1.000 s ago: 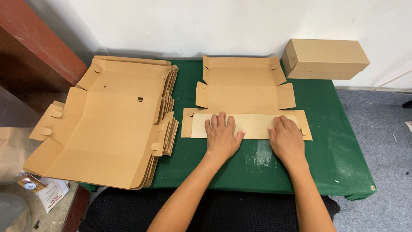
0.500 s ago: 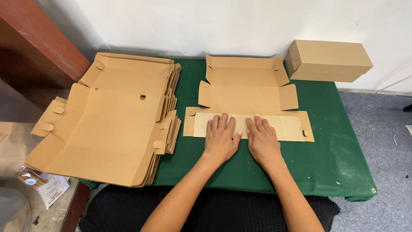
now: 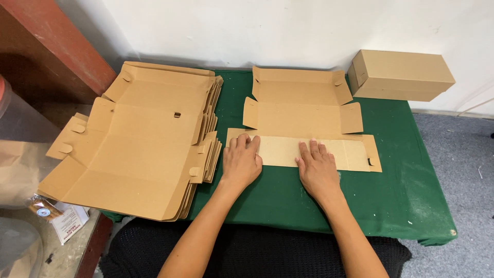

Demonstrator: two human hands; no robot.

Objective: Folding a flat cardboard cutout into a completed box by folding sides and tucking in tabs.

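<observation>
- Head view: I see my left hand (image 3: pixel 241 162) and my right hand (image 3: pixel 317 170) both lying palm-down on the near folded flap of a flat cardboard box blank (image 3: pixel 303 116), which rests on the green table (image 3: pixel 411 195), right of centre.
- My left fingers are stretched forward, lightly spread and pressed flat on the flap's left end; my right fingers lie close together, also flat, near the flap's middle. Neither hand is pinching anything.
- I judge the blank light and fairly stiff corrugated card: it should bend cleanly only along its scored creases and would buckle or dent if pushed between them. Its surface looks matte, so flat palms should grip it without sliding much.
- I would take hold along the flap's long edge or at the creases, not by the small end tabs, which look easy to tear.
- A thick stack of unfolded blanks (image 3: pixel 134 149) of the same brown card lies to the left, overhanging the table's left edge, just beside my left hand.
- A finished closed box (image 3: pixel 401 74), plain brown and oblong, sits at the far right corner against the white wall.
- At the near left, below the table, lies a small white printed leaflet (image 3: pixel 69 224) with a small packet (image 3: pixel 41 208) on it; I cannot make out the print.
</observation>
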